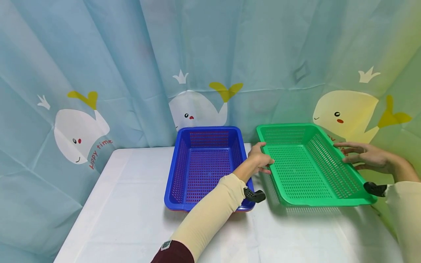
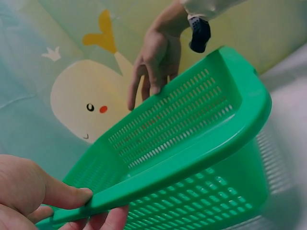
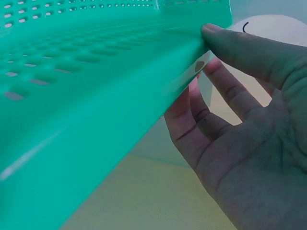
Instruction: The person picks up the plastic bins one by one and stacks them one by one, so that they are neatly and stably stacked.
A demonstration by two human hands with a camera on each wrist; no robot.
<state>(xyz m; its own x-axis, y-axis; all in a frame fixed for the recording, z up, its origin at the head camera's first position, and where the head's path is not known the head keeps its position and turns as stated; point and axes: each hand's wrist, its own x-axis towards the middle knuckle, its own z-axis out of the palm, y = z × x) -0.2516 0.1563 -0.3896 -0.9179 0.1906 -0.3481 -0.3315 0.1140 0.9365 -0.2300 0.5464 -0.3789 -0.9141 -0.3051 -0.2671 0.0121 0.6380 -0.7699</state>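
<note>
A green plastic basket (image 1: pixel 300 171) with slotted walls is at the right of the table, in front of the curtain. My left hand (image 1: pixel 260 157) pinches its left rim; in the left wrist view the thumb (image 2: pixel 72 196) lies over the rim and the fingers curl beneath. At the opposite rim is my right hand (image 1: pixel 371 157). In the right wrist view its thumb (image 3: pixel 249 52) touches the rim's edge, with the fingers bent under it. The basket looks slightly raised, with a shadow below. Its far underside is hidden.
A blue basket (image 1: pixel 210 173) stands left of the green one, with red showing under its rim and through its holes. The white table (image 1: pixel 131 204) ends at a light blue curtain (image 1: pixel 204 44) printed with whales. My left forearm crosses the blue basket's near corner.
</note>
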